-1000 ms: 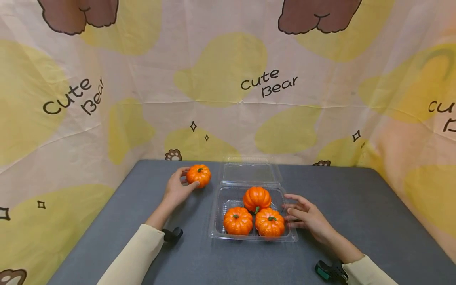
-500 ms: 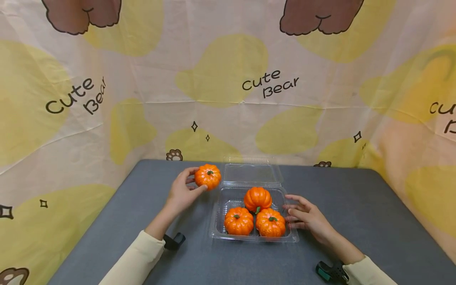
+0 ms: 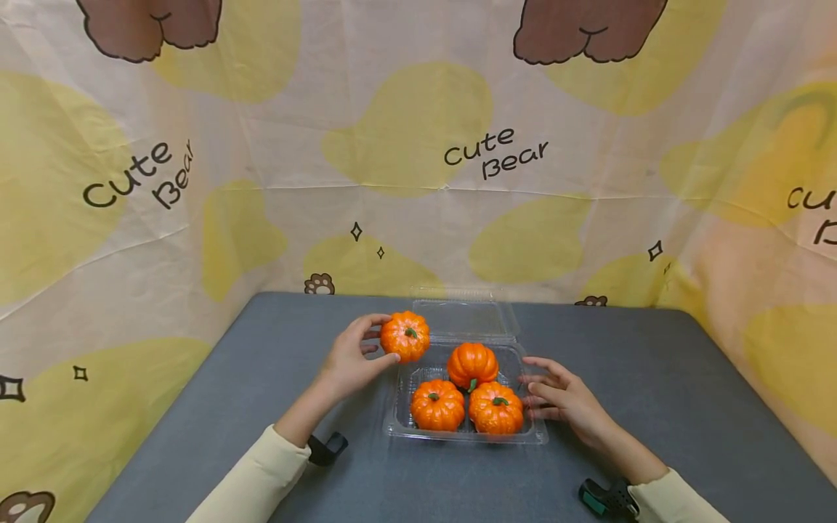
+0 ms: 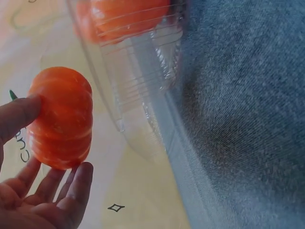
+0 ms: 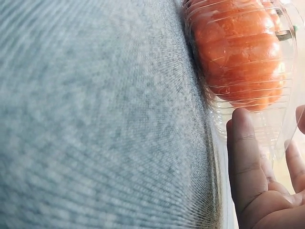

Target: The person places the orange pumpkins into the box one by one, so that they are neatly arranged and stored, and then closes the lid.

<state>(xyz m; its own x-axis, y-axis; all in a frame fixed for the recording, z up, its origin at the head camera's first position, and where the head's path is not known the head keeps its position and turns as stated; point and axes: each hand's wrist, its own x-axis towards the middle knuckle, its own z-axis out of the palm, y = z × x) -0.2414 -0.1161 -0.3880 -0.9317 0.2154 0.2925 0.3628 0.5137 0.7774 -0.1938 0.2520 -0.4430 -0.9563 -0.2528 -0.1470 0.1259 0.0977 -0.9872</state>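
Clamshell box [image 3: 466, 437]: clear ridged plastic, lid folded back; three lobed pumpkins [image 3: 437, 405] inside;
Left hand [image 3: 349, 365]: thumb and fingers pinch a glossy, ribbed orange pumpkin [image 3: 405, 337], raised near the box's left rear edge;
Right hand [image 3: 570, 404]: fingers loosely spread, gripping nothing, at its right wall;
Tabletop [image 3: 369, 483]: grey woven cloth

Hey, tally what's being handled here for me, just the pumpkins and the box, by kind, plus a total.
Pumpkins: 4 (3 in the box, 1 in the left hand)
Box: 1
Total: 5
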